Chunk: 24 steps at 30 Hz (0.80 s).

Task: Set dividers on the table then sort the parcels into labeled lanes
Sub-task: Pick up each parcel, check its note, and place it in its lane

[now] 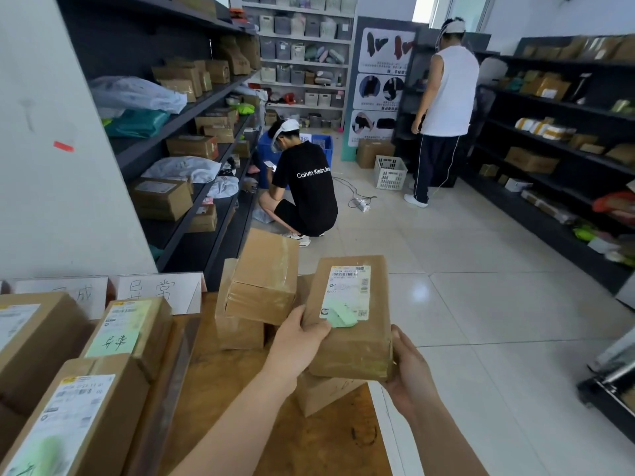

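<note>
Both hands (302,341) (409,376) grip taped rectangular cardboard parcel (354,345) above wooden table (240,400).

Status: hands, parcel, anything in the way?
Left hand and right hand both grip one parcel, label up, green sticker. Held over the table, not in a lane. Loose boxes piled just behind it.

Your single head cam looks forward and down, wide-angle, close over the table (223,379), with the floor (481,304) stretching beyond.
</note>
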Tool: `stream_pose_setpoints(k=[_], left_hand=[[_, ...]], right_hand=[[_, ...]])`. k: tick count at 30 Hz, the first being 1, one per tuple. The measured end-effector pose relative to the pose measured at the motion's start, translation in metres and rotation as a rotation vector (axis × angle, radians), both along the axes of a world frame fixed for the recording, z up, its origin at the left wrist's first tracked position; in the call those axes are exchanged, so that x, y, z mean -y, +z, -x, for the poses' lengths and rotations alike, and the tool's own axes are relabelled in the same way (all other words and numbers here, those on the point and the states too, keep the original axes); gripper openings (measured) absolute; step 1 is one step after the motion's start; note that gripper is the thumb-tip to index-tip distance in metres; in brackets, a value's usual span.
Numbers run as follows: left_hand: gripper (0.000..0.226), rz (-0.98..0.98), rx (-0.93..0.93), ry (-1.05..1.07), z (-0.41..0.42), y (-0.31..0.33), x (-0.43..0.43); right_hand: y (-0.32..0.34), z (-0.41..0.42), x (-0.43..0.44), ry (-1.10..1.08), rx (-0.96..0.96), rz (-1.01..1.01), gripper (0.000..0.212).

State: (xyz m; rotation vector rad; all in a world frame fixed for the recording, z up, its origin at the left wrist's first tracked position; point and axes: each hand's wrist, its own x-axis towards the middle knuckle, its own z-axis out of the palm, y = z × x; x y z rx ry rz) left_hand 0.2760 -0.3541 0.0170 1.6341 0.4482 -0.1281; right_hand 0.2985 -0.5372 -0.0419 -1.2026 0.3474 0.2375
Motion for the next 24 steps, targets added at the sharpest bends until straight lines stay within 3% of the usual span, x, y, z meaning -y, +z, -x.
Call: stream_pose_setpoints(k=[3,6,8,11,16,18,21,24], left_hand=[[0.058,0.013,-0.047,0.056,-0.001,-0.001,-0.001],[0.091,-0.110,-0.107,0.022,-0.002,-0.003,0.001],[0.098,-0.187,-0.115,-0.006,0.000,-0.002,0.005],[0.089,-0.202,-0.051,0.012,0.005,-0.005,0.007],[0.065,-0.183,0.021,0.058,0.013,-0.011,0.001],[0.057,-0.173,0.046,0.075,0.017,-0.014,-0.003],[0.047,-0.118,0.076,0.101,0.027,-0.016,-0.008],[0.046,-0.097,0.113,0.102,0.040,-0.015,-0.013]], right_hand=[[0.002,0.004,-0.001,0.018,0.014,0.209,0.030],[0.014,0.011,-0.008,0.078,0.055,0.290,0.033],[0.021,0.016,-0.014,0.171,0.060,0.286,0.050],[0.024,0.021,-0.019,0.291,0.129,0.296,0.088],[0.034,0.031,-0.026,0.330,0.345,0.411,0.078],[0.033,0.034,-0.030,0.240,0.349,0.441,0.064],[0.030,0.039,-0.033,0.121,0.283,0.331,0.039],[0.033,0.047,-0.034,0.103,0.255,0.268,0.036]])
